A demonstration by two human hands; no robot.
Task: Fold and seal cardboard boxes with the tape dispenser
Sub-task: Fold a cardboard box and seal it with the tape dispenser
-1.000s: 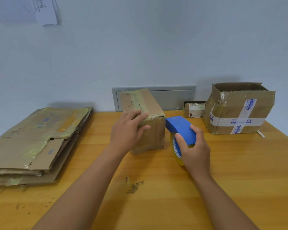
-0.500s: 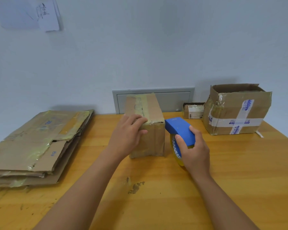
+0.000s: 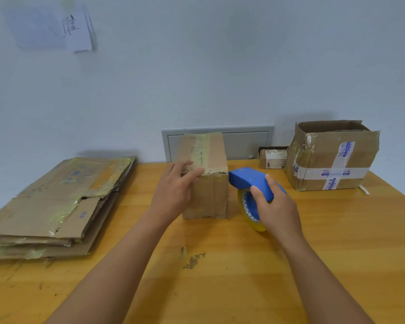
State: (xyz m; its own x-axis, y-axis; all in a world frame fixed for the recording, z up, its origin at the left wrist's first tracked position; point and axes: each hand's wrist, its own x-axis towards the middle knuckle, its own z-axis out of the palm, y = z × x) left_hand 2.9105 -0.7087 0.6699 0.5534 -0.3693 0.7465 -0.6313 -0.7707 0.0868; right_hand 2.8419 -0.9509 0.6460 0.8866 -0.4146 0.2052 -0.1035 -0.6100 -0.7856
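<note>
Bench (image 3: 337, 265): yellow-orange wood with a dark scuff mark (image 3: 193, 260) on the near middle, between the two forearms.
Right hand (image 3: 277, 210): fingers curled round the blue tape dispenser (image 3: 248, 181), thumb on its near edge.
Tape dispenser: blue housing over a yellowish roll with a blue-and-white patterned core; the roll's lower edge looks to sit on the bench; its nose points at the near right corner of the small box, just beside it; contact cannot be told.
Left hand (image 3: 175, 191): fingers (image 3: 192, 175) nearly straight, lying on the near top-left edge of the small box; blurred, not curled round it.
Small box (image 3: 208, 181): closed cardboard box standing mid-bench, between the hands; a strip of clear yellowish tape runs along its top; dark print under the tape is too blurred to read.
Flat cardboard stack (image 3: 56, 206): flattened boxes piled on the left of the bench, with old yellowish tape; blue marks, one near the front edge, too small to read.
Open box (image 3: 332, 157): far right, top flaps up, crossed by white tape with blue printing that cannot be read.
Tiny box (image 3: 272, 157): against the wall between the small box and the open box, with a white label and barcode; text unreadable.
Wall panel (image 3: 243, 141): grey metal door behind the small box.
Paper on wall (image 3: 75, 29): upper left, a sheet with a handwritten character in black.
</note>
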